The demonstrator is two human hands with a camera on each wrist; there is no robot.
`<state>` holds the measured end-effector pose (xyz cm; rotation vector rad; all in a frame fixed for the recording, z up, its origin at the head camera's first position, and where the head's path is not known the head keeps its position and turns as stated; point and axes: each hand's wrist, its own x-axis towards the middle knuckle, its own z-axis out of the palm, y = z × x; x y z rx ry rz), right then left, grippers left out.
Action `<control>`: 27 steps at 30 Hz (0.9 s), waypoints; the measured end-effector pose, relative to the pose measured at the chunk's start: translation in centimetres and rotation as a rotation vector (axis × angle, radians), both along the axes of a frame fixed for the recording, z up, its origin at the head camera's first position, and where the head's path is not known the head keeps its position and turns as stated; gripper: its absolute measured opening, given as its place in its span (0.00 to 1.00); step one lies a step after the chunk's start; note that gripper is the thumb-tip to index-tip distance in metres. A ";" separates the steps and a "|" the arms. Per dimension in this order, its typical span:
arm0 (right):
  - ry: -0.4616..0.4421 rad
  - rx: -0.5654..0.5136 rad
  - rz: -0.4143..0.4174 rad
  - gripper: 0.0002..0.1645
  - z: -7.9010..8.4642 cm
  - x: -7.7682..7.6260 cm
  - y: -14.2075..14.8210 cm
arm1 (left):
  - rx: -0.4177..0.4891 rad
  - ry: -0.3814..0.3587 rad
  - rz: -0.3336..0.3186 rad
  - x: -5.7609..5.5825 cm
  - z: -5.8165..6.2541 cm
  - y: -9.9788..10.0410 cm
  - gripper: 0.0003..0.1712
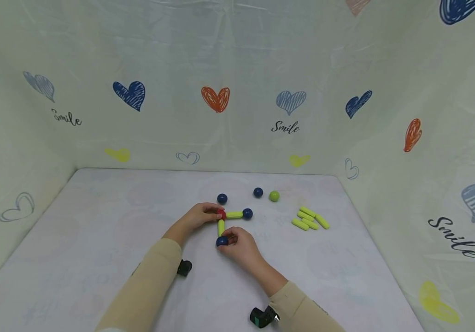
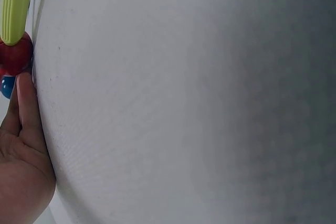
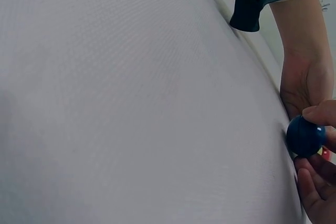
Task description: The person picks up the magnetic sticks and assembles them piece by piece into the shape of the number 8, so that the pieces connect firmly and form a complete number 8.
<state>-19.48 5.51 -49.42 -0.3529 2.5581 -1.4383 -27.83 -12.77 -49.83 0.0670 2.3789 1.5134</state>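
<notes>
A red ball [image 1: 221,214] joins two yellow-green rods at a right angle. One rod [image 1: 234,215] runs right to a dark blue ball [image 1: 247,214]; the other rod [image 1: 221,228] points toward the person and meets a second blue ball [image 1: 222,241]. My left hand [image 1: 198,216] pinches the red ball from the left, and in the left wrist view its fingers touch the red ball [image 2: 16,56]. My right hand [image 1: 242,247] grips the near blue ball between thumb and fingers; the right wrist view shows that blue ball [image 3: 305,136] held close to the tabletop.
Behind the hands lie a loose blue ball [image 1: 222,198], another blue ball [image 1: 258,192] and a green ball [image 1: 274,196]. Several yellow-green rods [image 1: 308,218] lie in a group at the right. The white table [image 1: 75,240] meets a heart-printed cloth behind it.
</notes>
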 end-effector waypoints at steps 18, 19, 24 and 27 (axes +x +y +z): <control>-0.055 -0.099 -0.008 0.16 1.1 -1.9 2.4 | -0.011 0.007 0.010 0.2 0.0 -0.2 0.17; -0.047 -0.098 -0.021 0.16 1.2 -2.1 2.8 | -0.012 0.004 0.012 0.2 0.0 -0.2 0.17; -0.005 -0.063 -0.096 0.16 1.9 -3.6 5.0 | -0.008 -0.011 0.015 0.2 0.0 -0.1 0.16; 0.024 -0.029 -0.140 0.16 2.3 -4.3 6.3 | 0.006 -0.022 0.014 0.2 0.1 0.0 0.16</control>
